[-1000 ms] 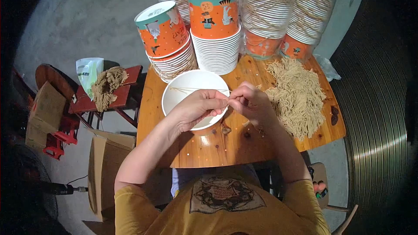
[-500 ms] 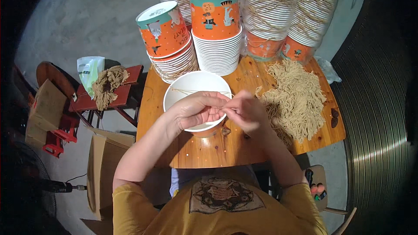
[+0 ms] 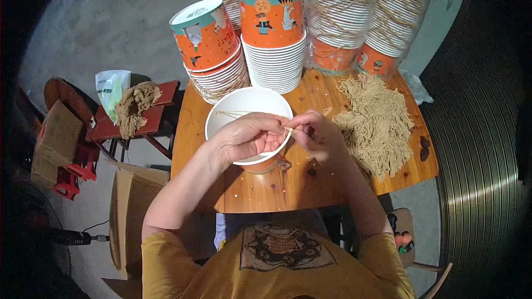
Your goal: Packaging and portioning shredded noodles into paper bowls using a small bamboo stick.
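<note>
A white-lined paper bucket (image 3: pixel 233 101) with an orange outside stands upright on the wooden table in front of me. A thin tan cord (image 3: pixel 231 113) lies across its mouth and runs to my fingers at the near right rim. My left hand (image 3: pixel 252 137) is over the near part of the mouth, thumb and forefinger closed on the cord. Just beside it, my right hand (image 3: pixel 318 135) pinches the cord's end, where a small knot or loop shows. To the right lies a loose pile of tan cords (image 3: pixel 379 127).
Upside-down orange paper buckets (image 3: pixel 271 19) stand stacked behind the bucket, one leaning stack (image 3: pixel 202 39) on their left. Tall plastic-wrapped stacks (image 3: pixel 343 11) rise at the back right. A red bench (image 3: pixel 160 99) with more cords stands left; a cardboard box (image 3: pixel 133 210) is below.
My right hand has drawn slightly right of the left fingertips, and a bit of cord now shows between them. My left hand stays nearly in place. The whole view has shifted slightly.
</note>
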Tool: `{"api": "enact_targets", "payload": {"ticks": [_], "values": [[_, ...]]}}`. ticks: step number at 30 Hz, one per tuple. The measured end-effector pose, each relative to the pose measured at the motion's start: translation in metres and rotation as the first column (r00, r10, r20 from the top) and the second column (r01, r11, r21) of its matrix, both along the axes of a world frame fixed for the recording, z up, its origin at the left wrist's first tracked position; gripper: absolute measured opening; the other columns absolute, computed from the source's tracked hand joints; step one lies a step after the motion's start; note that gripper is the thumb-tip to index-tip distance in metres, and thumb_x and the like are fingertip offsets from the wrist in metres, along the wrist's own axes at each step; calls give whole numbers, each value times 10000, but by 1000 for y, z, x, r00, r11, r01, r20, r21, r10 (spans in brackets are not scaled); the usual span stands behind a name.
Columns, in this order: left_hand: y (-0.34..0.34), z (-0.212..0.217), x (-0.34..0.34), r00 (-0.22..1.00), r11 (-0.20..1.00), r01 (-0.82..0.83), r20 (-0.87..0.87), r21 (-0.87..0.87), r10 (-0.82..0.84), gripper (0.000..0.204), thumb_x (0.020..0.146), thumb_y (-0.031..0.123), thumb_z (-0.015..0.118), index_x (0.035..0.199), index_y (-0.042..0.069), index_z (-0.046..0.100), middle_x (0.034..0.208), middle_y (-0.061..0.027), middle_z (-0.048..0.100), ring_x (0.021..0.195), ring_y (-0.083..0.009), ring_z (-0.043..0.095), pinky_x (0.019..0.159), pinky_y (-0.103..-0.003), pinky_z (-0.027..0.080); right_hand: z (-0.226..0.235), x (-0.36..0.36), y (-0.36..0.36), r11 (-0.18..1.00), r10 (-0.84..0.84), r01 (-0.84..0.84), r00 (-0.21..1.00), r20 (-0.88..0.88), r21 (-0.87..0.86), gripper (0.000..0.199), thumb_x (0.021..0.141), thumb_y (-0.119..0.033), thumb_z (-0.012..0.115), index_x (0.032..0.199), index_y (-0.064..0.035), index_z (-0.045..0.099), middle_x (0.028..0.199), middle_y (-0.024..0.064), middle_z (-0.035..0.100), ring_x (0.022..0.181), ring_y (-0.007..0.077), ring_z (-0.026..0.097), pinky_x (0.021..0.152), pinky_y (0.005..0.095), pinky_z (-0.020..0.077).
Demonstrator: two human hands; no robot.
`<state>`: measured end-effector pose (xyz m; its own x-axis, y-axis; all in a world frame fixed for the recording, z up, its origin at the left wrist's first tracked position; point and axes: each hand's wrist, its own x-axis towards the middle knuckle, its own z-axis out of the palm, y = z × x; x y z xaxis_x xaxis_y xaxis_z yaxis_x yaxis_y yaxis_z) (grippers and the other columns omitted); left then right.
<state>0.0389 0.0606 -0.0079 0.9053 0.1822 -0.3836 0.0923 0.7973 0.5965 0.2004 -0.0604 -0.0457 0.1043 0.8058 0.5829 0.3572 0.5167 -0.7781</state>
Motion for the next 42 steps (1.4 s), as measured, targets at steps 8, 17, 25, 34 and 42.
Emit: {"api": "enact_targets", "payload": {"ticks": [8,17,25,34,42], "values": [[-3,-2,0,999,992,-41,-8,116,42,160,863,-32,567,1021,-57,569,898,-100,636,753,-129,636,716,-212,554,2,-3,-2,992,-73,75,997,21,-97,130,817,30,627,912,-49,588,733,-29,513,612,32,453,562,187,375],[-8,2,-3,1000,969,-14,-17,247,19,186,878,-11,576,1057,-49,542,968,-101,618,828,-121,626,774,-216,544,13,-4,-5,986,-132,147,975,178,-76,125,796,-51,654,884,-48,565,752,79,548,601,162,538,565,284,446],[-10,1,-2,999,950,-47,-5,309,51,219,847,-42,598,1053,-10,533,955,-72,600,825,-105,616,750,-193,529,17,-1,-5,959,-53,48,998,-12,-278,106,828,-13,622,920,-40,575,668,-48,454,580,37,410,530,206,341],[-20,5,1,993,781,-84,-10,619,114,296,752,-83,616,976,61,487,873,-10,525,803,-90,518,740,-205,443,31,5,-3,957,-78,110,989,127,-270,89,868,-68,590,950,-35,589,667,-15,511,589,48,452,544,223,379],[-28,11,6,984,552,-61,-42,832,171,286,759,-61,616,966,65,464,859,-6,486,785,-82,460,724,-211,415,39,2,-10,900,-53,122,984,172,-420,146,864,-178,621,898,-36,618,613,18,511,569,85,474,539,259,394]]}}
